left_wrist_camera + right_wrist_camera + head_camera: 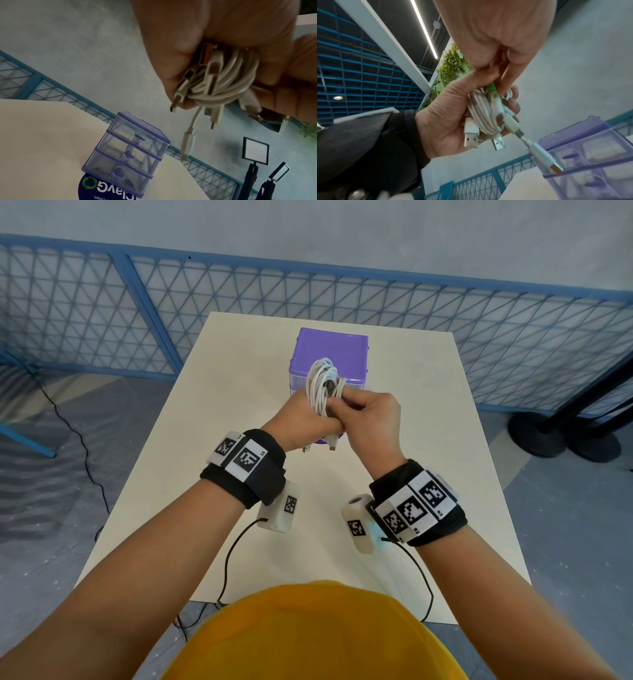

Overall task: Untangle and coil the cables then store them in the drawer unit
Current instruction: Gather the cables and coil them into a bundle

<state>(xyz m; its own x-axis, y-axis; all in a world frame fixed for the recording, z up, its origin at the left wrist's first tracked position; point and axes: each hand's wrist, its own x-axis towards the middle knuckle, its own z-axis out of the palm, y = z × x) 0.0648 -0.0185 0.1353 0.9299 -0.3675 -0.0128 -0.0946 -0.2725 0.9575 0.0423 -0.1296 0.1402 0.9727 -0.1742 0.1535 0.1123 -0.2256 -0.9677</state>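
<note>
We've got the bundle of white rubbery cables (323,386) coiled, left hand (301,419) wrapped round its waist, right hand (368,412) pinching the loops. Soft, light, springy, we reckon: hold mid-coil or it unwinds. Plugs (471,136) dangle below the palm; the purple clear-plastic drawer unit (329,350) waits just beyond our knuckles.

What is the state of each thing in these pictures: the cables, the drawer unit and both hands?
Cables: coiled in one bundle, plugs hanging loose.
Drawer unit: upright on the table, all three drawers shut.
Left hand: grips the bundle.
Right hand: pinches the bundle.
</note>
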